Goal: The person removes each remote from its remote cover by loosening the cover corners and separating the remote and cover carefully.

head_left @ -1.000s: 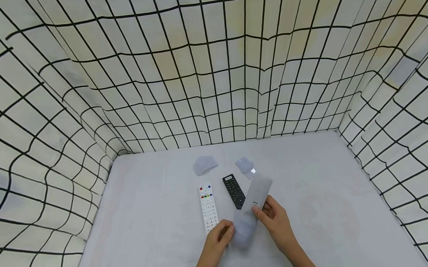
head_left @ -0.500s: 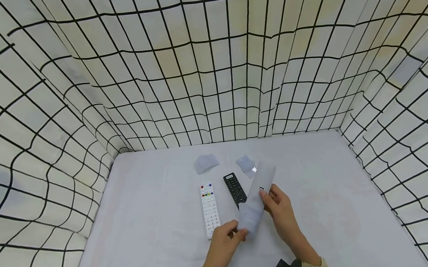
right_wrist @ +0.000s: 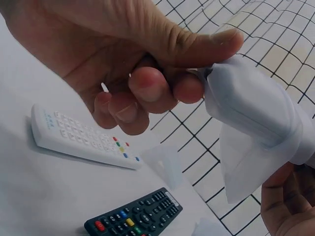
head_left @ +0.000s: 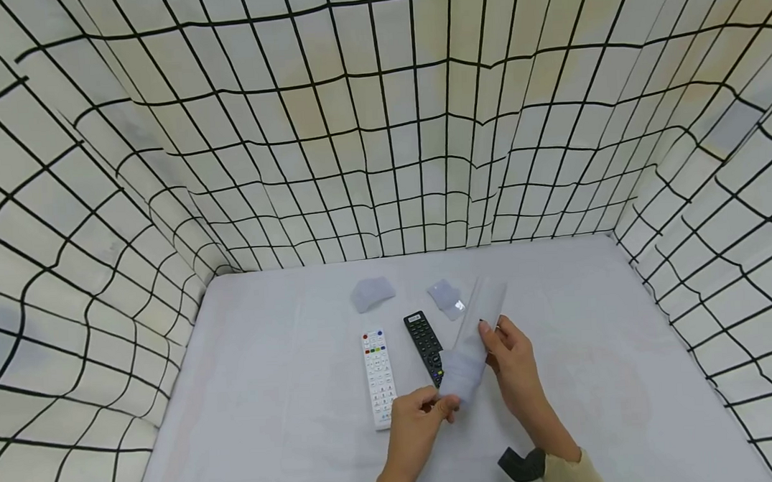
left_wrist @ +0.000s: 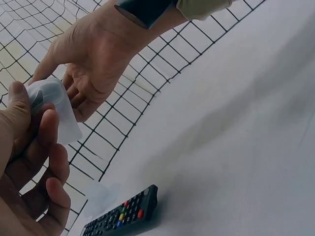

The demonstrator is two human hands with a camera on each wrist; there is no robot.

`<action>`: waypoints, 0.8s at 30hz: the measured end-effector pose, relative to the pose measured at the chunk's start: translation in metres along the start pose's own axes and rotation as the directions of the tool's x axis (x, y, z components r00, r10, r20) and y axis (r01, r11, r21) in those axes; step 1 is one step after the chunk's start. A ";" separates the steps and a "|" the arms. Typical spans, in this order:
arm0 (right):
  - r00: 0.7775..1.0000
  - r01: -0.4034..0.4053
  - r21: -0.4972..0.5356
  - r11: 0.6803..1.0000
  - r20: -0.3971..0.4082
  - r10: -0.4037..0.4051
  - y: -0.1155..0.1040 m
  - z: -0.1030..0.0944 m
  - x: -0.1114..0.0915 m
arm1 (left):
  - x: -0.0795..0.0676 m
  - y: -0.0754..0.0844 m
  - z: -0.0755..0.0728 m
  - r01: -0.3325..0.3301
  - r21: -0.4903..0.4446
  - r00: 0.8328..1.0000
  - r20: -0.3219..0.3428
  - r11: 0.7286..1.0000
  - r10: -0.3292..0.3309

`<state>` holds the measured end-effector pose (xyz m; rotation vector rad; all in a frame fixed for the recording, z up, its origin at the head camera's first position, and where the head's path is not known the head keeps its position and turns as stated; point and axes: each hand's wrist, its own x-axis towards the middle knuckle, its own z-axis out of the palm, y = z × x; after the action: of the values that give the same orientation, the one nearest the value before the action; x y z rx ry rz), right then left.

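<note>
Both hands hold a translucent whitish plastic sleeve [head_left: 465,367] tilted over the table. At its near end, my left hand [head_left: 415,427] pinches the edge between thumb and fingers. My right hand [head_left: 517,361] grips it farther up, thumb on top. In the right wrist view the sleeve [right_wrist: 251,98] wraps round a smooth, rounded-edge shape, with a loose flap hanging below. The left thumb [right_wrist: 206,46] presses its end there. A black remote control [head_left: 421,340] lies just left of the sleeve, partly covered by it in the head view. Left of that is a white remote control [head_left: 379,381].
Two pieces of clear film, one wider [head_left: 372,294] and one crumpled [head_left: 447,298], lie behind the remotes. White cloth covers the table [head_left: 269,375]. Grid-patterned fabric walls [head_left: 394,140] rise at the back and sides. A dark wrist mount [head_left: 521,465] sits on the right wrist.
Both hands have moved right and away from the body with the sleeve. More of the black and white remotes shows now.
</note>
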<state>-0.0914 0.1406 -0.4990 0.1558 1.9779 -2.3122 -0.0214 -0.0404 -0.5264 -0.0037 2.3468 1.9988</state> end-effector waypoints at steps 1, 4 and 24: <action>1.000 -0.001 0.008 1.000 -0.009 0.001 -0.001 -0.001 0.001 | 0.001 0.000 0.001 0.001 -0.016 1.000 0.012 1.000 -0.001; 0.999 -0.009 0.038 0.999 -0.030 0.010 -0.004 -0.003 0.003 | 0.003 0.001 0.003 0.003 -0.034 0.999 0.052 0.999 -0.002; 0.994 0.008 0.153 0.988 -0.111 0.010 -0.010 0.009 0.015 | 0.013 0.007 0.007 -0.159 0.048 0.987 -0.006 0.986 0.160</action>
<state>-0.1074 0.1328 -0.4903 0.3041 1.8446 -2.5067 -0.0340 -0.0323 -0.5213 0.1835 2.4725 2.0133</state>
